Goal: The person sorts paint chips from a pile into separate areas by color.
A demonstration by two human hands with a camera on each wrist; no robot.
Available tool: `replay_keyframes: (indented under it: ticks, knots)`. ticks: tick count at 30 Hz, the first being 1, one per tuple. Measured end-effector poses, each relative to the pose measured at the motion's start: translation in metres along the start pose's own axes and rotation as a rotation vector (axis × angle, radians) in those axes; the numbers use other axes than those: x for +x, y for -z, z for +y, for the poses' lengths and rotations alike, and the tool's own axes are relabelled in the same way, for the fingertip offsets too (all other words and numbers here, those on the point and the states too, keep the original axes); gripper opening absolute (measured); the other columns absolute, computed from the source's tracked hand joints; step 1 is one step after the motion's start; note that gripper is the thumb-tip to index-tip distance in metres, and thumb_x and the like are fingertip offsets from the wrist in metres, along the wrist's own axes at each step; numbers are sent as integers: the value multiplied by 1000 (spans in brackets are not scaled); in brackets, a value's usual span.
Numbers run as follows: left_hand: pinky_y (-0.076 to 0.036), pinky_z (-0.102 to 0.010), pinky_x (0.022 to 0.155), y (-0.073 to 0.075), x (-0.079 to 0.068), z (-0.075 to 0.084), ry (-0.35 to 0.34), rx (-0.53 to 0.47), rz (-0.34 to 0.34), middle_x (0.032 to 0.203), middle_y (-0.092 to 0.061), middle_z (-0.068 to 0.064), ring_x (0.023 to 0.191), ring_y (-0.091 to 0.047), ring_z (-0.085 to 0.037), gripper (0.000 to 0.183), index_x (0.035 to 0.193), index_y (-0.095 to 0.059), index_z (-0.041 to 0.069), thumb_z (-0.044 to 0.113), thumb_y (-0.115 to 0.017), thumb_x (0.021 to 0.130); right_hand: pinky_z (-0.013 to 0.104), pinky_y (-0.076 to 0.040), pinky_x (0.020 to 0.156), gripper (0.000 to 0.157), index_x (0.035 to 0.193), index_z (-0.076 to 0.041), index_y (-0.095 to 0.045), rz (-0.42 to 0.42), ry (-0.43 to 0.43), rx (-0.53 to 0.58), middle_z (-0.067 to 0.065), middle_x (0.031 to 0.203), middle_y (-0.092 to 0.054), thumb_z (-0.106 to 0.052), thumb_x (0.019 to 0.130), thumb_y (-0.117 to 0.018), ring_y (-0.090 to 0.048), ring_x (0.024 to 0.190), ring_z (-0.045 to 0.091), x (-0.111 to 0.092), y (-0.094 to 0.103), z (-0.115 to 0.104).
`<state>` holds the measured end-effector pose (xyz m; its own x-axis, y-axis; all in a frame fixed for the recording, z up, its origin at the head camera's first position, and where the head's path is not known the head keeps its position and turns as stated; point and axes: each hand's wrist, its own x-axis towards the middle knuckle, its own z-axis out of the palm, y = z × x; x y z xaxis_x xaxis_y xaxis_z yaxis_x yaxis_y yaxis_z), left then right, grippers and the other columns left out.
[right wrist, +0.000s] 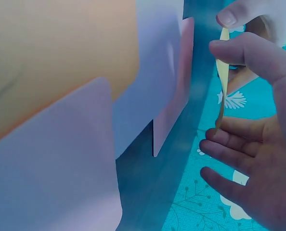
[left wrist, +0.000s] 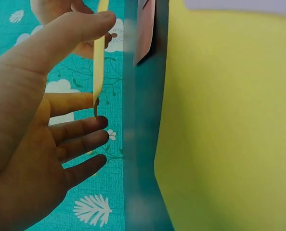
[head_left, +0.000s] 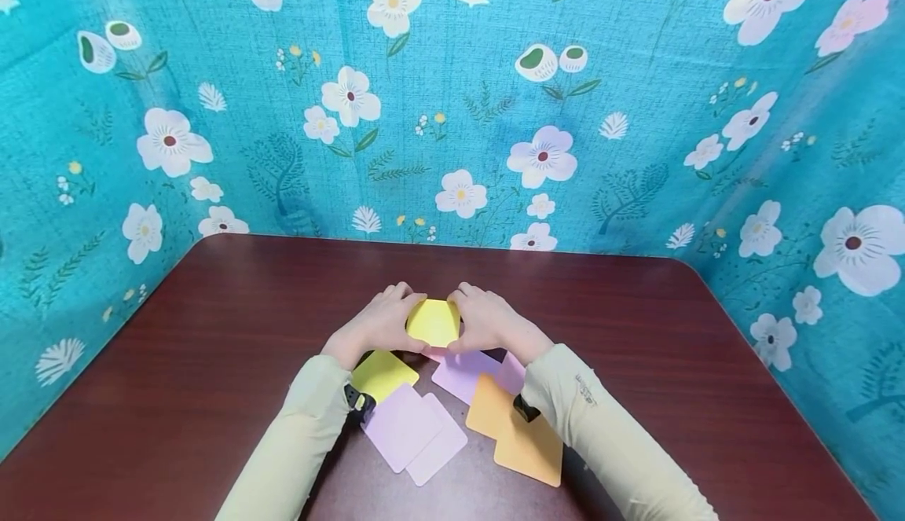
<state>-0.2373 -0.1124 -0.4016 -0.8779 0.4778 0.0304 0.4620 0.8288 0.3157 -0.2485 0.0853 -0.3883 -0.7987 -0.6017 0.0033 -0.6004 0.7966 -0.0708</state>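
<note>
Both hands hold a yellow square card (head_left: 434, 323) up over the far middle of the loose cards. My left hand (head_left: 378, 323) grips its left side between thumb and fingertips, and my right hand (head_left: 492, 323) does the same on the right side. Seen edge-on in the left wrist view, the card (left wrist: 98, 67) is thin and stands between thumb and fingers. In the right wrist view the same card (right wrist: 223, 65) looks slightly bowed. Below the left wrist lies a yellow-green card (head_left: 385, 376), partly covered by that arm.
Two overlapping lilac cards (head_left: 403, 429) lie nearer the front. Right of them are two orange cards (head_left: 532, 452), partly under the right wrist. A purple card (head_left: 463, 378) and pink cards (head_left: 512, 374) sit behind. The dark red-brown table (head_left: 212, 364) meets a blue flowered curtain (head_left: 438, 97).
</note>
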Motion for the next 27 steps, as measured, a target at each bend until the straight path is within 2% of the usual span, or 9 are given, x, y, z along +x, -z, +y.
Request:
replay_keyframes:
  ticks: [5,13,20,27]
  knots:
    - [-37,-41,92,3,2,-5,11,18,-4,115,-49,-8,104,-42,-23,81,131,-45,4,42,-74,66,32,-47,73,73,118,-5,-53,-17,-10,4,4,105,-51,-48,61,-71,-51,79,16,6,-1,2]
    - [-34,-45,98,9,7,-13,41,3,-20,123,-48,-12,111,-41,-27,77,131,-45,5,33,-76,67,35,-46,80,71,116,-6,-53,18,-24,22,5,108,-52,-51,64,-71,-53,86,19,17,-5,6]
    - [-32,-46,99,4,14,-22,70,-16,-2,127,-49,-12,114,-41,-28,70,128,-48,5,33,-73,69,41,-41,92,65,117,-6,-54,-8,-52,54,9,118,-53,-45,68,-73,-51,106,24,25,-7,7]
    - [-30,-47,101,-1,20,-27,118,-48,7,133,-48,-13,118,-41,-29,65,130,-48,6,30,-71,74,45,-37,94,58,118,-8,-54,-23,-68,62,9,124,-52,-40,73,-72,-44,116,27,33,-10,11]
